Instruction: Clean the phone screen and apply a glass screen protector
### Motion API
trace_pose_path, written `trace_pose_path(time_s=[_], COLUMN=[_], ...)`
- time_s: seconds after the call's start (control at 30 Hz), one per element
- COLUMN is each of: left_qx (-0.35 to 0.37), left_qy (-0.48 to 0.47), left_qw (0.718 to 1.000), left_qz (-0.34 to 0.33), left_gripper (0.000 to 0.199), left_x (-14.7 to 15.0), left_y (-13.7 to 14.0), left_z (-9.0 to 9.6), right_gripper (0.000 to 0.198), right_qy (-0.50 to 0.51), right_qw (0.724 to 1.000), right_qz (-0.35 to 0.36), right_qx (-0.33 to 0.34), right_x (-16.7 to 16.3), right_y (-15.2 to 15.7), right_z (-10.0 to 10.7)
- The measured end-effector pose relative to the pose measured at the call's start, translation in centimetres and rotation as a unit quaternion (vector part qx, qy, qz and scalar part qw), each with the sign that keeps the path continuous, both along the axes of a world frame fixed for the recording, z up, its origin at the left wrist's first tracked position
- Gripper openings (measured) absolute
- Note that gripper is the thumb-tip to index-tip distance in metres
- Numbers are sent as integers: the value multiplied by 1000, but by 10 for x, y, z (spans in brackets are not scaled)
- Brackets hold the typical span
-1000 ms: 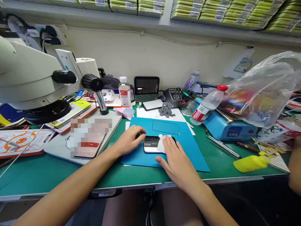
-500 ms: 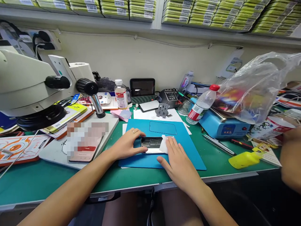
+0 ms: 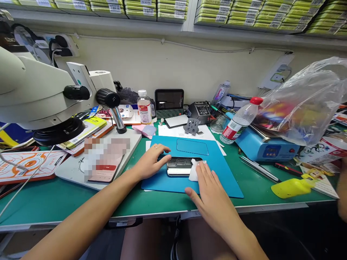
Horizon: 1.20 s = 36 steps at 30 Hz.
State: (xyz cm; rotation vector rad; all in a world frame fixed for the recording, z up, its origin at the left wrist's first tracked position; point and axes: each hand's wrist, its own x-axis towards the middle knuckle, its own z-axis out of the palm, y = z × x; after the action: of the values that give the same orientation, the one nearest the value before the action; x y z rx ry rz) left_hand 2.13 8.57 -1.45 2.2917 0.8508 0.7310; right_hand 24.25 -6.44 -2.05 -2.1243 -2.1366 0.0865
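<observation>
A phone (image 3: 178,171) with a glossy dark and light surface lies flat on a blue mat (image 3: 225,177). My left hand (image 3: 151,162) is at its left end, thumb and forefinger apart, thumb tip at the upper left corner; whether it touches is unclear. My right hand (image 3: 213,191) presses a folded white wipe (image 3: 193,173) against the phone's right end with its fingertips. Its fingers are stretched out and its thumb stands apart. The wipe and fingers hide part of that end. A thin black phone-shaped outline (image 3: 192,147) lies behind on the mat.
At left stand a microscope (image 3: 40,90) and a phone with a lit screen (image 3: 108,166). To the right are a red-capped bottle (image 3: 240,121), a blue device (image 3: 268,146), tweezers (image 3: 258,168) and a yellow squeeze bottle (image 3: 291,187). A person's arm (image 3: 342,189) shows at the right edge.
My left thumb has moved from the phone's lower edge to its upper left corner, uncovering more of the phone. The wipe has shifted slightly on the right end. The view has turned left.
</observation>
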Motion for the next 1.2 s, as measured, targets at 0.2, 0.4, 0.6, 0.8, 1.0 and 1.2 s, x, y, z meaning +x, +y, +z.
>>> trace_pose_path(time_s=[0.2,0.4,0.6,0.8,1.0,1.2], left_qx=[7,3,7,0,11,11], left_qy=[-19,-12,-12,-16,-17,-30], left_qw=[1000,1000,1000,1000,1000,999], left_qz=[14,25,14,21,23,25], left_gripper=[29,30,31,32,30,32], left_x=[2,1,2,2,3,6], left_y=[0,0,1,1,4,7], left_z=[2,2,2,2,1,-2], right_gripper=[95,100,102,105,108,119], right_qy=[2,-15,-16,-21,-17,31], right_qw=[1000,1000,999,1000,1000,998], right_qz=[7,-22,-34,-7,-15,49], right_qx=[-26,7,-20,19,-18,-34], right_x=[3,-2,2,9,8,-43], right_y=[16,1,7,-3,20,31], right_z=[7,-2,6,1,10,17])
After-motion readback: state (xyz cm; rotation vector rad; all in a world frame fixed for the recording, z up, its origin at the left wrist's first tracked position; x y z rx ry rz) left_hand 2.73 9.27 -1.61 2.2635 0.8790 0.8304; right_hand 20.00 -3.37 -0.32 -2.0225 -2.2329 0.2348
